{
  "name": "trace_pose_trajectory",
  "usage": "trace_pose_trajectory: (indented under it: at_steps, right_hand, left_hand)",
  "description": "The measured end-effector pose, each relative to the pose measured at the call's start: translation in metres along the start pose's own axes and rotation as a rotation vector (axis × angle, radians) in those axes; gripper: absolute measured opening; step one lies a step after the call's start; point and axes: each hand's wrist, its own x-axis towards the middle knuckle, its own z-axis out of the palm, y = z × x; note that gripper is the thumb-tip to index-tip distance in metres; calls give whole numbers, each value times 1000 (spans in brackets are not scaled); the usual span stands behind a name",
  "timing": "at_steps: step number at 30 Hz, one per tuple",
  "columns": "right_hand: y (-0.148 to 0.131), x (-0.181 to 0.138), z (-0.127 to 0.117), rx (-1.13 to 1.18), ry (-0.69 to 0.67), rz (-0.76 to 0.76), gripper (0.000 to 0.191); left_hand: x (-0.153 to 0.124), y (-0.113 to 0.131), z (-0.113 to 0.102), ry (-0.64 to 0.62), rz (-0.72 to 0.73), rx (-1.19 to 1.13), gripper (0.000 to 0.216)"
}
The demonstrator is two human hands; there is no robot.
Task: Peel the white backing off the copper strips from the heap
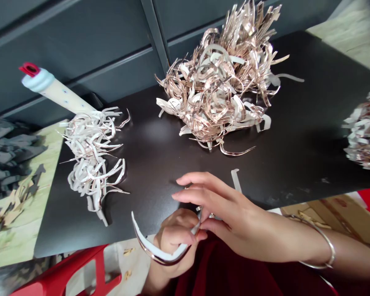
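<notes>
In front of my body, my left hand (pixel 178 231) pinches a curved strip (pixel 150 246), white on one face and shiny copper-coloured on the other. The strip's pointed free end sweeps out to the left and curls upward. My right hand (pixel 234 209) meets the other end of the strip, its thumb and a finger closed there while two upper fingers stretch out to the left. My own fingers partly hide that end. A loose pale strip (pixel 236 180) lies on the dark tabletop (pixel 147 164), just beyond my right hand.
A large heap of copper and white strips (pixel 215 94) lies at the back; a smaller white pile (pixel 92 152) is on the left. Another heap (pixel 365 133) sits at the right edge. A pale cylinder with a blue top (pixel 61 92) leans behind. A red stool (pixel 89 269) stands below.
</notes>
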Motion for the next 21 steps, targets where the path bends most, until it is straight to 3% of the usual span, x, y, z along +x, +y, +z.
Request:
trace_pose_trajectory:
  at_steps: [6,10,15,18,21]
  right_hand:
    - [4,-1,0,181,-40,68,63]
    - [6,-6,5,229,13,64,59]
    - [7,-13,6,12,229,48,31]
    - [8,-13,5,-45,195,66,12]
    - [8,-10,6,-53,183,67,11]
  left_hand:
    - [6,4,1,-34,37,68,33]
    - [7,4,4,32,46,7,29]
    - [6,4,4,95,35,43,25]
    - [8,3,3,94,80,75,27]
    - [9,0,4,82,124,83,27]
